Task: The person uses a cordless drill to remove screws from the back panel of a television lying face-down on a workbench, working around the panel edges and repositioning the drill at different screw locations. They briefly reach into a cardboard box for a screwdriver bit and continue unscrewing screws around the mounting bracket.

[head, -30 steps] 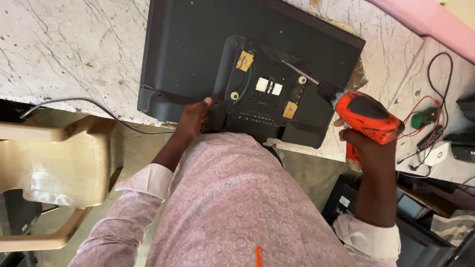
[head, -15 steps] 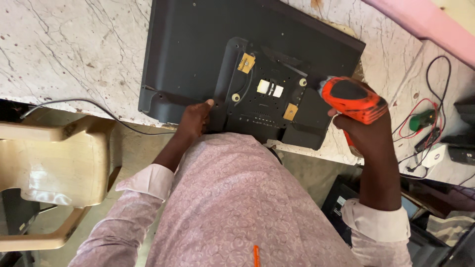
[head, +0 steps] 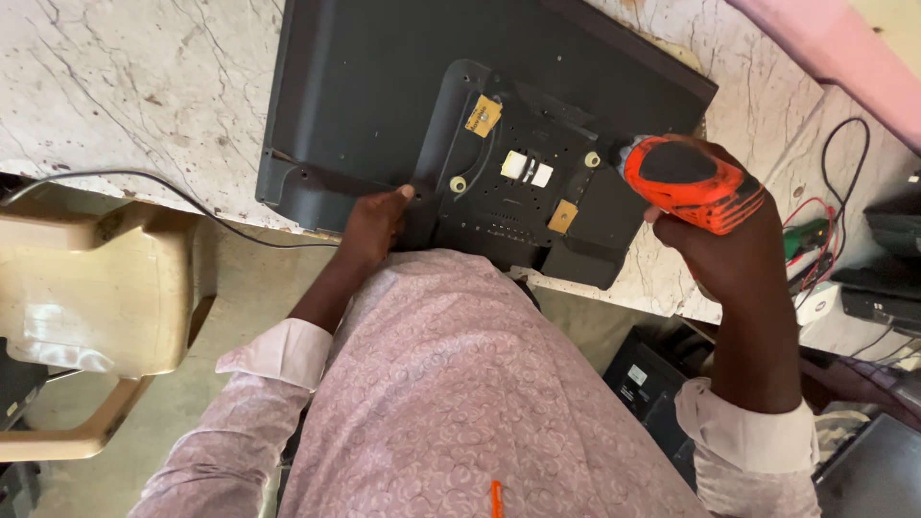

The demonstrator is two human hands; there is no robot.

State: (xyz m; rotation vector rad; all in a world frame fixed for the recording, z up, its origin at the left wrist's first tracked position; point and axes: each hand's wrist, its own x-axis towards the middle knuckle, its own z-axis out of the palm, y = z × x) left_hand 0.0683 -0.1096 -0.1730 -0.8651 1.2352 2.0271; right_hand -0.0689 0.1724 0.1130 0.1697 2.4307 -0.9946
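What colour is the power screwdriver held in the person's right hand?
Bright orange with black grip sections; the power screwdriver shows best in the head view.
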